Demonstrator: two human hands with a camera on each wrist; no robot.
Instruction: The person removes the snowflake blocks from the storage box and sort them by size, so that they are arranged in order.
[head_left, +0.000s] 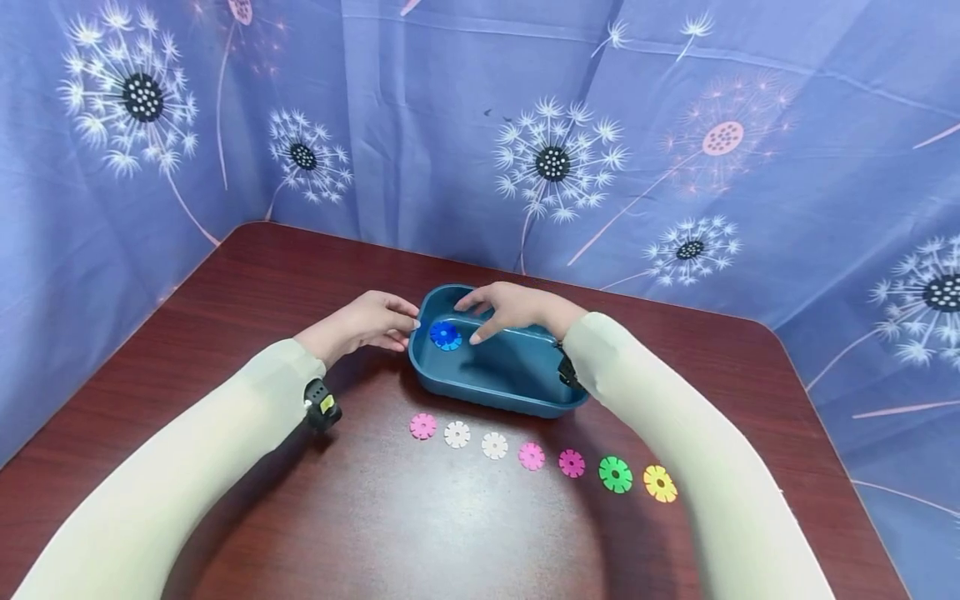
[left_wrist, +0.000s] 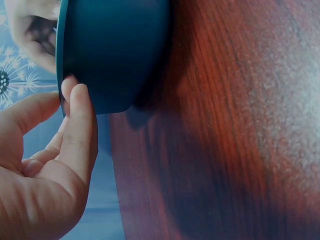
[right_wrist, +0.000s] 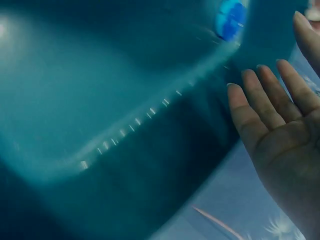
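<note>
A teal plastic basin [head_left: 495,367] stands on the table. At its left end my left hand [head_left: 375,321] pinches the rim, thumb on one side and fingers against the outer wall; the left wrist view shows this hand [left_wrist: 55,155] close up. Over the basin hovers my right hand [head_left: 513,307], fingers spread and holding nothing. Inside, by the left end, lie blue notched discs [head_left: 446,336], seemingly overlapping, a darker one with a lighter one. In the right wrist view the right hand's [right_wrist: 280,115] straight fingers are apart from the blue discs [right_wrist: 230,20].
Before the basin runs a row of notched flower discs: pink [head_left: 423,426], white [head_left: 457,434], another white, pink, magenta [head_left: 572,463], green [head_left: 615,474] and yellow [head_left: 660,483]. The right forearm passes beside the yellow one. A blue dandelion-print curtain [head_left: 442,125] hangs behind the brown table [head_left: 315,500].
</note>
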